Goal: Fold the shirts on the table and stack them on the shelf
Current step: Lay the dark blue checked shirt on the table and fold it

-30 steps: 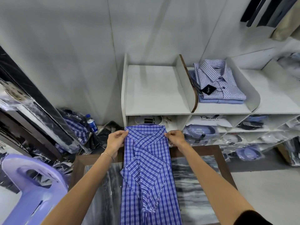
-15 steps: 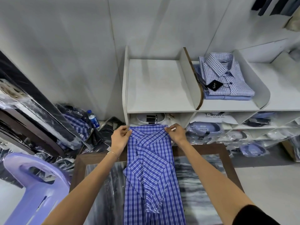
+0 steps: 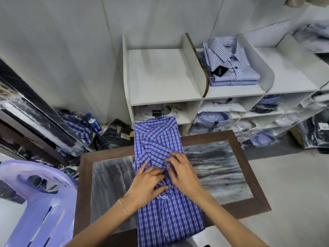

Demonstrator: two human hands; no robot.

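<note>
Blue checked shirt (image 3: 160, 175) lies lengthwise at frame centre on the table (image 3: 231, 177). Left hand (image 3: 148, 184) and right hand (image 3: 183, 172) rest on its middle, fingers spread, pressing the folded sleeves.

The shirt (image 3: 160, 175) lying on the counter (image 3: 231, 139) is deep blue with a white and pale-blue check. The counter has a dark brown frame around a streaked grey, marble-like panel. The shelf (image 3: 160, 75) is plain white. On it, the folded shirt (image 3: 231, 59) is white with a fine blue grid, over a plain light-blue one, with a black tag (image 3: 220, 72). The chair (image 3: 35, 202) is lilac.
</note>
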